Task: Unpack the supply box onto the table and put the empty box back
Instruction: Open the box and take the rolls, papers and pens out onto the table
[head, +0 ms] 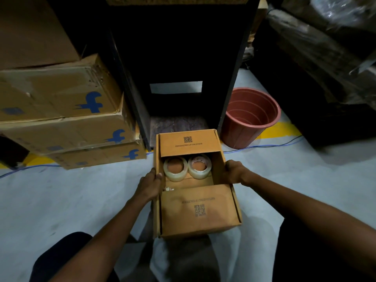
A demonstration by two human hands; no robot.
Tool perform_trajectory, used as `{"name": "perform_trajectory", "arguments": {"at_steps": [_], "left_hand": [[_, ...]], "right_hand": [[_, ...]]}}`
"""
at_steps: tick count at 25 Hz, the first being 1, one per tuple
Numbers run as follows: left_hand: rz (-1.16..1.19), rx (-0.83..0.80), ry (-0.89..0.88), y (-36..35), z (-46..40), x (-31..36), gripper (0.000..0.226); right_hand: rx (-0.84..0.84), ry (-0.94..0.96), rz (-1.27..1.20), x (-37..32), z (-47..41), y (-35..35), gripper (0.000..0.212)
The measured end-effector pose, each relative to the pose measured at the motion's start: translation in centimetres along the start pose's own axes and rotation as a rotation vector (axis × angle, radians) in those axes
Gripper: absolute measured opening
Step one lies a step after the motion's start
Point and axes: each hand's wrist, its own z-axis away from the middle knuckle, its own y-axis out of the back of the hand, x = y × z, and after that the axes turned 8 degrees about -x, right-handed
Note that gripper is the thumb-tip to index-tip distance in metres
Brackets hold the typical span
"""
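Supply box (200, 210) of brown cardboard on the pale floor (61, 200), just in front of a dark cabinet-like table (183, 47), far and near flaps folded partly open, each printed with a QR code. Inside, two rolls of clear tape (175, 169) and (200, 166) side by side toward the far end, touching or nearly so; something small and pale at the near left corner, too hidden to name. Left hand (151, 184) gripping the box's left wall, thumb hooked over the rim, fingers outside. Right hand (234, 171) curled over the right wall, fingers folded onto the rim. Both forearms reaching in from below. Stacked cartons (61, 119) with blue logos to the left of the table, a reddish-brown bucket (251, 117) to its right, a blue cable (274, 144) running along the floor behind, yellow floor marking (278, 129) near the bucket. Dark wrapped bundles (325, 58) at far right
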Motion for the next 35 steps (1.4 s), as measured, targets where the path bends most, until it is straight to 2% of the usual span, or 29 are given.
{"name": "perform_trajectory", "arguments": {"at_steps": [3,5,6,7,8,10,14,16,18,21,25,29,33,35], "left_hand": [[-0.328,0.072,0.010,0.0,1.7,1.0,0.057],[-0.557,0.190,-0.168,-0.4,3.3,2.7,0.063],[-0.630,0.205,-0.302,-0.6,3.5,3.5,0.056],[-0.669,0.149,-0.420,-0.8,3.7,4.3,0.046],[-0.631,0.023,-0.495,-0.9,3.7,4.9,0.038],[-0.413,-0.251,-0.543,-1.0,4.0,6.1,0.030],[-0.078,-0.389,-0.550,0.2,4.8,8.3,0.022],[-0.032,-0.641,-0.451,0.9,5.3,8.8,0.030],[-0.120,-0.849,-0.372,0.4,6.0,8.5,0.048],[-0.196,-1.004,-0.315,-2.4,6.7,7.0,0.058],[-0.412,-0.964,-0.352,-5.3,6.8,5.0,0.065],[-0.406,-0.859,-0.446,-6.9,7.6,3.3,0.056],[-0.553,-0.692,-0.592,-7.6,8.2,2.5,0.049],[-0.641,-0.539,-0.650,-8.1,8.2,1.7,0.050]], "right_hand": [[0.005,-0.034,0.058,0.0,0.6,0.6,0.046],[0.072,-0.024,0.112,-0.7,1.5,1.6,0.043],[0.119,-0.001,0.158,-1.3,2.1,2.3,0.043],[0.165,0.029,0.195,-1.9,2.6,3.0,0.044],[0.200,0.064,0.211,-2.5,3.0,3.6,0.045],[0.227,0.123,0.187,-3.5,3.4,4.8,0.047],[0.198,0.161,0.129,-4.3,2.9,6.0,0.047],[0.177,0.179,0.102,-4.4,2.3,6.0,0.044],[0.136,0.197,0.085,-4.5,2.1,5.5,0.041],[0.050,0.233,0.123,-5.0,2.3,4.3,0.039],[-0.047,0.267,0.205,-5.6,1.7,1.7,0.044],[-0.088,0.291,0.278,-5.7,0.9,-0.3,0.063],[-0.054,0.329,0.267,-5.3,-0.8,-2.3,0.082],[-0.032,0.346,0.285,-4.9,-1.7,-2.9,0.086]]}}
